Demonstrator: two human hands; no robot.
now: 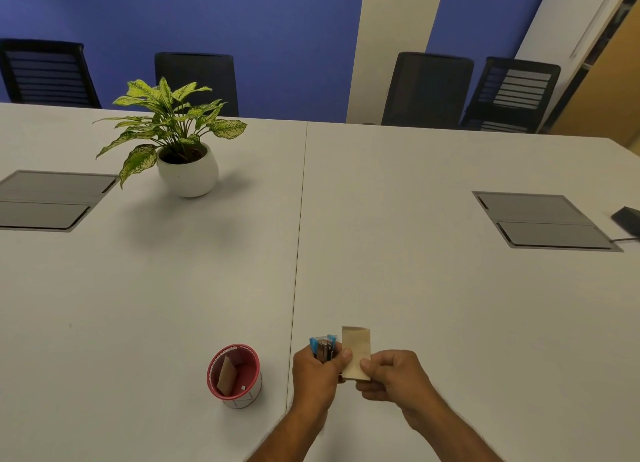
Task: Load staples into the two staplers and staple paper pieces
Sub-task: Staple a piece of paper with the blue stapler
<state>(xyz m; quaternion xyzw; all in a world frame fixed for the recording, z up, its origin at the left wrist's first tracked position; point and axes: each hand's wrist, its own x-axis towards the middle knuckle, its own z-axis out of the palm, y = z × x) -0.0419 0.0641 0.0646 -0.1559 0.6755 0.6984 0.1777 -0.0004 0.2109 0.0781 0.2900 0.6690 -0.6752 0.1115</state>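
A small blue stapler (323,347) sits in the grip of my left hand (315,380), its metal mouth pointing away from me. My right hand (391,378) pinches a tan paper piece (356,349) and holds it upright right beside the stapler, the paper's left edge at the stapler and my left thumb. Both hands hover just above the white table (415,288) near its front edge. A red-rimmed cup (234,375) to the left holds another brown paper piece (227,375). Only one stapler is in view.
A potted plant (180,143) in a white pot stands at the back left. Grey cable hatches (52,202) (543,222) are set into the table on both sides. A dark device (628,219) lies at the far right edge. Several black chairs line the far side.
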